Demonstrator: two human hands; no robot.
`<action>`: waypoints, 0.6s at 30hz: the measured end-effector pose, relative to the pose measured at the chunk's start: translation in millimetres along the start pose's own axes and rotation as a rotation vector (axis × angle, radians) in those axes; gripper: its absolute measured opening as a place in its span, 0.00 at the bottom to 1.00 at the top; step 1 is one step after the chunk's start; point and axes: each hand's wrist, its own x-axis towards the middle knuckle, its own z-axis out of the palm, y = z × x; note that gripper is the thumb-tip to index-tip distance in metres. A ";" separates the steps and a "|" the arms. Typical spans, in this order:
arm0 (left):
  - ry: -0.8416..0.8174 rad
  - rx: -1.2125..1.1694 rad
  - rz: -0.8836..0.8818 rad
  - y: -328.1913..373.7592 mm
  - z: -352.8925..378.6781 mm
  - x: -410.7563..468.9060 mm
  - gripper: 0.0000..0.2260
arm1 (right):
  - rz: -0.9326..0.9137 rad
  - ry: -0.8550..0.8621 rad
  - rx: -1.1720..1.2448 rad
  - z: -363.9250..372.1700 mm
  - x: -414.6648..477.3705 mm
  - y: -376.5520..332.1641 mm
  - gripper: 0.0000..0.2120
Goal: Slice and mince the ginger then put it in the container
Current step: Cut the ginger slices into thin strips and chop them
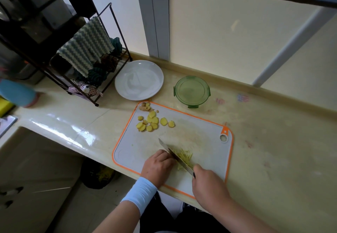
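While the right hand (207, 183) gripped the knife (175, 157) by its handle, blade down among the ginger strips (185, 157) on the cutting board (206, 141), the left hand (157, 167) curled its fingers onto the strips against the blade; ginger slices (153, 121) lay near the board's far left corner, the green container (191, 90) beyond it beside a white plate (139, 79)

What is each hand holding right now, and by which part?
The right hand grips the knife by its handle. The left hand sits curled against the blade over the ginger strips; its grip is hidden.
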 end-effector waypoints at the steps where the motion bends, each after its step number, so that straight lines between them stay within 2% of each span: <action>1: -0.001 0.003 -0.002 -0.3 0.4 -0.3 0.07 | 0.007 -0.005 0.008 0.5 -1.5 1.8 0.05; 11: -0.028 -0.005 -0.028 -0.7 2.0 -0.8 0.06 | 0.028 -0.014 0.079 5.7 1.0 2.5 0.05; 18: -0.007 -0.028 -0.038 -1.4 1.7 0.0 0.05 | -0.027 -0.012 0.067 8.6 30.1 -17.7 0.02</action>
